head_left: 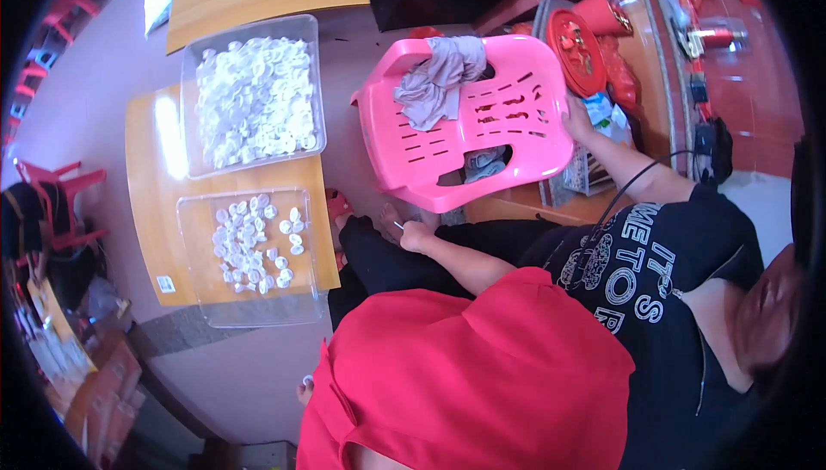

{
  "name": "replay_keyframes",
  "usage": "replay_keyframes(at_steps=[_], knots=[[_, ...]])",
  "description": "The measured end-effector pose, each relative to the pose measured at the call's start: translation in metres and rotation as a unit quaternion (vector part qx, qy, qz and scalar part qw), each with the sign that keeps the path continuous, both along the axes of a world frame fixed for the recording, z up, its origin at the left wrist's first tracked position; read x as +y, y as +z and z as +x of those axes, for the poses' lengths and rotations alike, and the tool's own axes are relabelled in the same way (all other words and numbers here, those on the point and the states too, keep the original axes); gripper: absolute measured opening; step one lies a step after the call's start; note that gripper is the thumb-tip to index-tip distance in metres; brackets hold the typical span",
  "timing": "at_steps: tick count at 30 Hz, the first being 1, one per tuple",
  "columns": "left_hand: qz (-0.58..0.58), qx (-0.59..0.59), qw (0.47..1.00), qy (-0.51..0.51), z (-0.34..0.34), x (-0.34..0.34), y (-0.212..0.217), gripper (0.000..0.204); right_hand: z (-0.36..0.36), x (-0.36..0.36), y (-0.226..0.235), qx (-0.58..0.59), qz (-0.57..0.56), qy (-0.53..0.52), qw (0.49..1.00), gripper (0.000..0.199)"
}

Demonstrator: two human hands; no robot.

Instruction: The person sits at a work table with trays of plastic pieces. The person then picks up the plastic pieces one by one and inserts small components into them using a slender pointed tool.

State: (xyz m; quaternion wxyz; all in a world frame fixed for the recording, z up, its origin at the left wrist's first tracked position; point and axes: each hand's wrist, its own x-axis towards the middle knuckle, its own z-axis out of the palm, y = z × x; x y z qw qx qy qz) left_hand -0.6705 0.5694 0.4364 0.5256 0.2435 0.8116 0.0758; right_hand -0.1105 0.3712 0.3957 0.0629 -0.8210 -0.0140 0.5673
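At the left edge of the red garment (482, 367) that fills the lower middle, my left hand (305, 391) shows only in part. Its fingers are closed on a small white plastic piece (307, 380); the arm behind it is hidden. My right hand is out of sight. Ahead of the left hand, a shallow clear tray (194, 293) holds a loose scatter of round whitish plastic pieces (249, 238). Beyond it, a deeper clear bin (191, 139) is heaped with similar pieces (258, 95).
A co-worker in a black shirt (671, 246) grips a pink plastic chair (482, 143) with one hand (581, 121); the other (416, 236) holds a thin whitish stick. A grey cloth (439, 83) lies on the chair. The trays rest on a wooden table (146, 212).
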Motion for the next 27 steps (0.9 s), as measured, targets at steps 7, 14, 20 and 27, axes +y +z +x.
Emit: replay_keyframes(at_steps=[7, 14, 20, 27], knots=[[0.031, -0.013, 0.992, -0.124, -0.031, 0.037, -0.055, 0.013, -0.065, 0.007, -0.007, 0.032, 0.006, -0.046, 0.998, 0.034], [-0.070, -0.085, 0.989, -0.094, -0.109, 0.109, -0.051, 0.017, -0.153, 0.037, -0.002, -0.084, 0.032, -0.123, 0.988, 0.027], [-0.157, -0.157, 0.967, 0.127, -0.118, 0.158, -0.023, 0.023, -0.195, 0.072, 0.029, -0.093, -0.003, -0.112, 0.989, 0.027], [-0.121, -0.121, 0.984, -0.038, -0.062, 0.181, 0.012, 0.019, -0.223, 0.131, 0.006, -0.071, 0.011, -0.068, 0.995, 0.026]])
